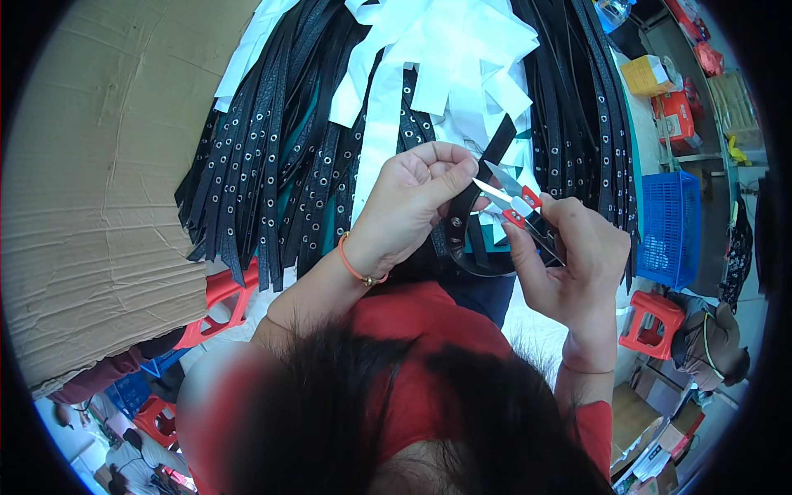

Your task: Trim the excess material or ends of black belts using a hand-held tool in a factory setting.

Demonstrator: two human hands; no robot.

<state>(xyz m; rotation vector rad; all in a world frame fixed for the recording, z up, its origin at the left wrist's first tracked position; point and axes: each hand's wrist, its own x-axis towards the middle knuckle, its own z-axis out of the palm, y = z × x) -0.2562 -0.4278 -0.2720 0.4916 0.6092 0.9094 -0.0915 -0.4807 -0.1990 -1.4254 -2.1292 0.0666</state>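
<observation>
My left hand (417, 194) pinches a black belt strap (498, 142) between thumb and fingers. The strap's tip points up past the fingers, and its eyeleted part (456, 223) curls down below them. In my right hand (577, 256) is a pair of red-handled thread snips (520, 206). Their blades stand apart and point at the strap, close to my left thumb; whether they touch it I cannot tell. Behind the hands lie many black eyeleted belts (272, 157) in rows, with white strips (437, 49) spread over the middle.
A large cardboard sheet (107, 173) covers the left side. To the right stand a blue plastic crate (670, 231), a red stool (652, 324), a yellow box (646, 76) and a red box (675, 120). Another red stool (223, 301) is at the lower left.
</observation>
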